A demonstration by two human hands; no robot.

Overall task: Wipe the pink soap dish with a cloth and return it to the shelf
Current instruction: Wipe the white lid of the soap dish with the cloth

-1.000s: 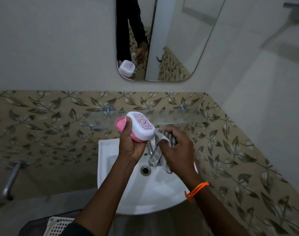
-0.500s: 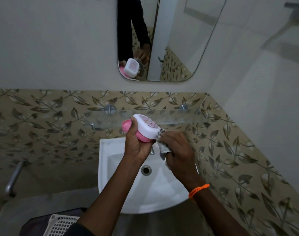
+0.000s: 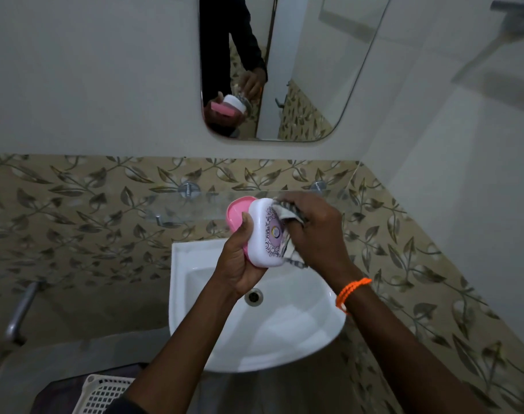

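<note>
Head view: left hand (image 3: 236, 264) grip curled round the pink soap dish (image 3: 262, 231), held above the sink (image 3: 195, 294) with its long axis near-vertical; right hand (image 3: 317, 231) grip pinches the cloth (image 3: 287, 212) against its lid; glass shelf (image 3: 195, 204) just behind.

Orange braided wristband (image 3: 352, 289), right wrist

Pink-and-white soap dish (image 3: 262, 231), striped grey cloth (image 3: 290, 213), leaf-patterned tiles (image 3: 90, 210).

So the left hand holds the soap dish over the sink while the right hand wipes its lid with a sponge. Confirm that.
Not quite: in the head view the right hand wipes with a striped cloth, not a sponge. The left hand does hold the soap dish over the sink.
</note>
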